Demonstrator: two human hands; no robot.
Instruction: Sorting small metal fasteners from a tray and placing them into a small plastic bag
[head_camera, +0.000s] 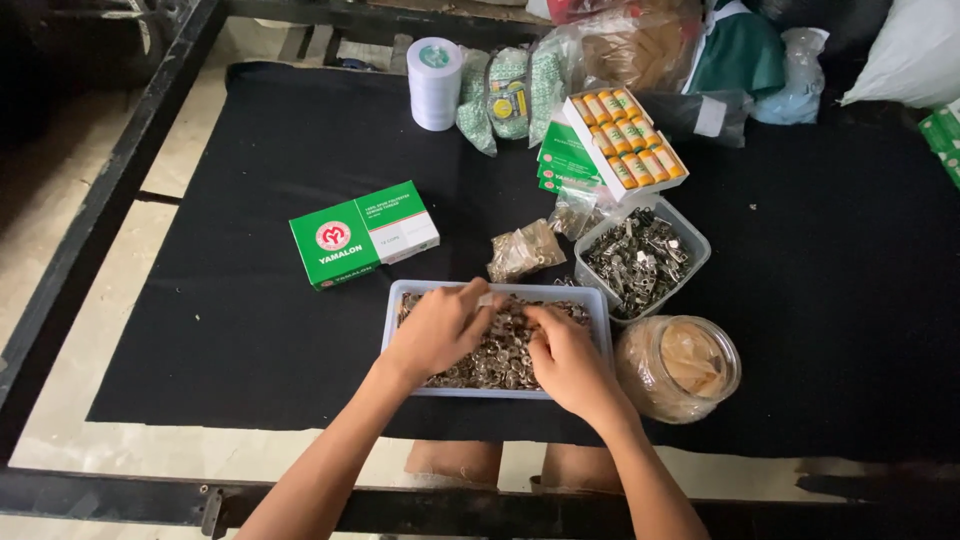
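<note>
Left hand (440, 330): palm down, fingers curled loosely into the heap of small silver-coloured metal fittings (500, 355); fingertips touch the pieces. Whether any piece is pinched cannot be told.

Right hand (565, 355): palm down, fingers bent and close together, tips buried in the same heap just beside the left fingertips. Grip on any single piece cannot be told.

Heap of metal fittings: lies directly under and between both sets of fingers, filling the shallow rectangular clear plastic tray (492, 393). The tray sits on the black cloth (250, 300) covering the work surface.

Just beyond the fingertips: small clear plastic bag of brass-coloured bits (525, 250), lying on the cloth close to the tray's far rim.

Beyond and to the right of the right fingers: square clear plastic tub of darker metal clips (640, 260), its corner near the tray.

Right of the right hand: round clear jar with pale brownish contents (678, 368), just beside the tray's right end.

Beyond and to the left of the left fingers: closed green and white cardboard box (364, 234), apart from the tray.

Farther beyond the fingers: open green box of orange thread spools (625, 140), tilted on a stack of like boxes; white roll of tape (434, 82); assorted plastic bags (510, 90) along the far edge.

Near side of the hands: black metal frame bar (120, 495).
</note>
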